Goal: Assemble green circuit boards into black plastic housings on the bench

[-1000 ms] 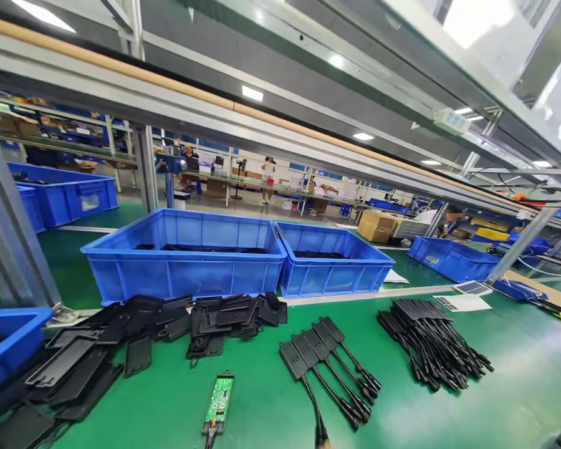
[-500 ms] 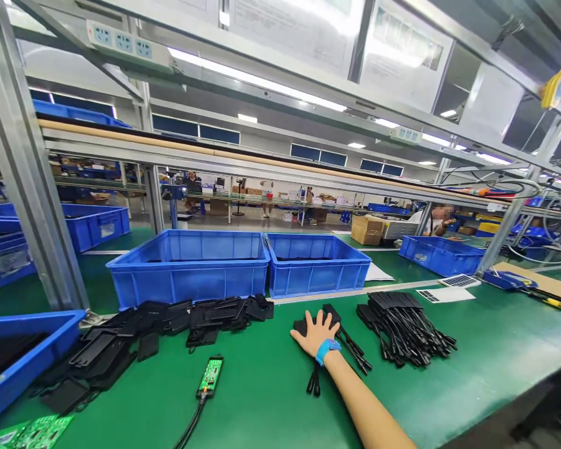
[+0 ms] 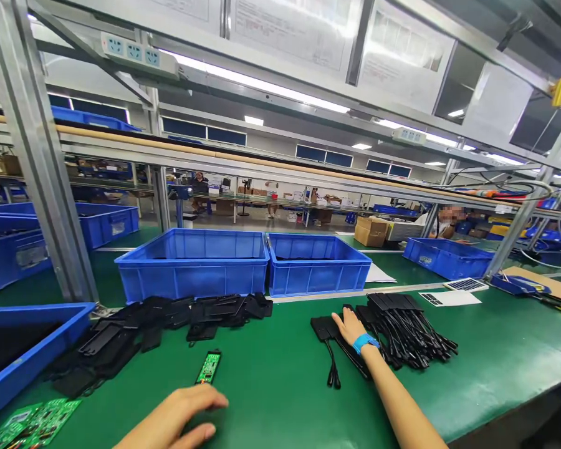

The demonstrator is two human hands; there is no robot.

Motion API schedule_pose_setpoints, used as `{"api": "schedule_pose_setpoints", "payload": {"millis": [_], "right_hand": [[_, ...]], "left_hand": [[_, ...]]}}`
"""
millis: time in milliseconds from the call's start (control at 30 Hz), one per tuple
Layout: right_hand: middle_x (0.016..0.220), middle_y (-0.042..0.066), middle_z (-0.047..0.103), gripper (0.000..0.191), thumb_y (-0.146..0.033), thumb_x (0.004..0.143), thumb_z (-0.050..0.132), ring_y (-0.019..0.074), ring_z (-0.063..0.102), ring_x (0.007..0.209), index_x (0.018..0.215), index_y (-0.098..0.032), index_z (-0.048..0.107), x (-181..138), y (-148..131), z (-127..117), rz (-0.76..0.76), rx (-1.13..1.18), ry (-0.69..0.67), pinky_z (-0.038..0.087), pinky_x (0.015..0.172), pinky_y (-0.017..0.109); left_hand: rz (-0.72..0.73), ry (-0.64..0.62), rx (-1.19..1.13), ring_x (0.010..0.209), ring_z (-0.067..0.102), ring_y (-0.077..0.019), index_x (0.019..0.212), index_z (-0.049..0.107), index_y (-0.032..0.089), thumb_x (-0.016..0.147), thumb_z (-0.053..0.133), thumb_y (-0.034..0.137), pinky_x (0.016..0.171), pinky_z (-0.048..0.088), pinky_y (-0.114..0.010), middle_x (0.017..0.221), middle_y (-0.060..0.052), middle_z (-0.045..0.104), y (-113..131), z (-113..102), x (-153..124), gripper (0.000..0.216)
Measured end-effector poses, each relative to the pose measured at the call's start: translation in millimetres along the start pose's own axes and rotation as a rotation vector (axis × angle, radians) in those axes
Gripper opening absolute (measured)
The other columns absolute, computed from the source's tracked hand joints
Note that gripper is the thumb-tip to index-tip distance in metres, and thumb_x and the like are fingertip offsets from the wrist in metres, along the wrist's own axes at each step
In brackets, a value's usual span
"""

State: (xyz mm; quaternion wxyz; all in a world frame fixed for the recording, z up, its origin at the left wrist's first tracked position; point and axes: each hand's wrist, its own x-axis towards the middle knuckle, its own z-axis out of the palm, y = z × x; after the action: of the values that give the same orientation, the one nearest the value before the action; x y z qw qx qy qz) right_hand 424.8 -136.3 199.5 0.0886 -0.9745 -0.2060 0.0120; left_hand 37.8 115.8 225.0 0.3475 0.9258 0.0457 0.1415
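My right hand (image 3: 353,327), with a blue wristband (image 3: 365,342), lies palm down with its thumb apart on flat black cases (image 3: 325,325) that have short cables. Against its right side is a larger pile of the same cabled cases (image 3: 397,312). My left hand (image 3: 182,411) reaches in from the bottom edge, thumb and fingers apart, holding nothing that I can see. Just beyond it lies a green circuit board in a black case (image 3: 209,366); its cables are hidden behind the hand.
Loose black covers (image 3: 144,321) are heaped at the left, before two blue bins (image 3: 194,280). Another blue bin (image 3: 32,355) stands at the left edge, near bare green circuit boards (image 3: 37,421). White paper (image 3: 449,298) lies at right. A person sits across the bench.
My right hand has moved right, and the cabled cases under it have shifted right against the larger pile. My left hand has come into view beside the circuit board.
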Motion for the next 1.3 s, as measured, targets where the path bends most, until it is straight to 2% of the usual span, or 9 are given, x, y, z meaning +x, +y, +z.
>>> {"api": "schedule_pose_setpoints", "payload": {"millis": [167,300,533,667,767,867,933,1033,1300], "right_hand": [[0.146,0.021,0.028,0.079,-0.062,0.085,0.028,0.0321,0.023,0.135,0.142,-0.007,0.025,-24,-4,9,0.005,-0.035,0.035,0.024,0.104,0.047],[0.146,0.024,0.024,0.092,-0.074,0.073,0.039,0.0474,0.022,0.13,0.143,-0.016,0.027,-36,-25,21,0.021,-0.099,0.076,0.019,0.096,0.064],[0.131,0.025,0.045,0.064,-0.052,0.082,0.04,0.0466,0.04,0.119,0.13,-0.011,0.048,-22,-26,31,-0.028,-0.242,0.266,0.03,0.088,0.064],[0.128,0.024,0.047,0.053,-0.039,0.086,0.033,0.0377,0.043,0.119,0.122,-0.006,0.054,-46,-84,13,-0.486,0.007,0.316,0.036,0.094,0.054],[0.115,0.014,0.059,0.047,-0.042,0.089,0.034,0.0246,0.058,0.101,0.121,-0.014,0.054,-84,-149,8,-0.741,0.363,-0.04,0.046,0.088,0.039],[0.087,0.006,0.067,0.046,-0.041,0.091,0.032,0.0184,0.063,0.072,0.123,-0.014,0.05,-107,-199,15,-0.757,0.572,-0.297,0.052,0.07,0.032],[0.074,0.003,0.065,0.042,-0.036,0.093,0.029,0.0166,0.062,0.064,0.121,-0.014,0.051,-104,-220,20,-0.782,0.558,-0.234,0.052,0.064,0.029],[0.09,0.008,0.063,0.034,-0.026,0.089,0.037,0.0199,0.061,0.08,0.116,-0.014,0.054,-81,-246,23,-0.838,0.395,0.051,0.051,0.071,0.032],[0.087,0.01,0.061,0.023,-0.02,0.085,0.044,0.0241,0.054,0.087,0.081,-0.019,0.067,-35,-293,19,-0.951,0.329,0.218,0.046,0.074,0.035]], "left_hand": [[-0.033,-0.169,0.168,0.124,0.043,-0.0259,0.128,0.048,0.035,0.082,0.052,0.048,0.102,0.038,-0.038,0.138,-0.003,0.044,-31,-15,38,0.048],[-0.126,-0.103,0.269,0.13,0.032,-0.0328,0.136,0.039,0.03,0.072,0.063,0.054,0.106,0.03,-0.048,0.145,-0.01,0.032,-43,-7,35,0.072],[-0.337,0.017,0.388,0.106,0.053,-0.0296,0.138,0.032,0.019,0.076,0.058,0.05,0.089,0.043,-0.04,0.115,-0.014,0.054,-27,5,38,0.074],[-0.376,-0.01,0.408,0.091,0.059,-0.0289,0.125,0.046,0.015,0.076,0.053,0.035,0.08,0.045,-0.037,0.102,-0.013,0.06,-18,8,56,0.053],[-0.352,0.062,0.172,0.077,0.06,-0.0228,0.092,0.059,0.017,0.073,0.053,0.031,0.07,0.045,-0.03,0.078,-0.005,0.06,-14,11,65,0.025],[-0.433,0.098,-0.327,0.054,0.054,-0.0142,0.076,0.053,0.017,0.073,0.053,0.035,0.052,0.043,-0.025,0.061,0.002,0.051,-17,19,68,0.018],[-0.501,0.168,-0.671,0.045,0.048,-0.0093,0.079,0.048,0.017,0.07,0.058,0.037,0.044,0.04,-0.021,0.059,0.005,0.048,-22,24,67,0.024],[-0.574,0.314,-1.034,0.043,0.043,-0.0058,0.079,0.042,0.018,0.062,0.069,0.037,0.04,0.036,-0.018,0.06,0.006,0.05,-29,29,64,0.037],[-0.602,0.428,-1.306,0.053,0.053,-0.0066,0.087,0.042,0.016,0.061,0.074,0.026,0.048,0.04,-0.017,0.079,-0.006,0.066,-27,23,58,0.042]]}}
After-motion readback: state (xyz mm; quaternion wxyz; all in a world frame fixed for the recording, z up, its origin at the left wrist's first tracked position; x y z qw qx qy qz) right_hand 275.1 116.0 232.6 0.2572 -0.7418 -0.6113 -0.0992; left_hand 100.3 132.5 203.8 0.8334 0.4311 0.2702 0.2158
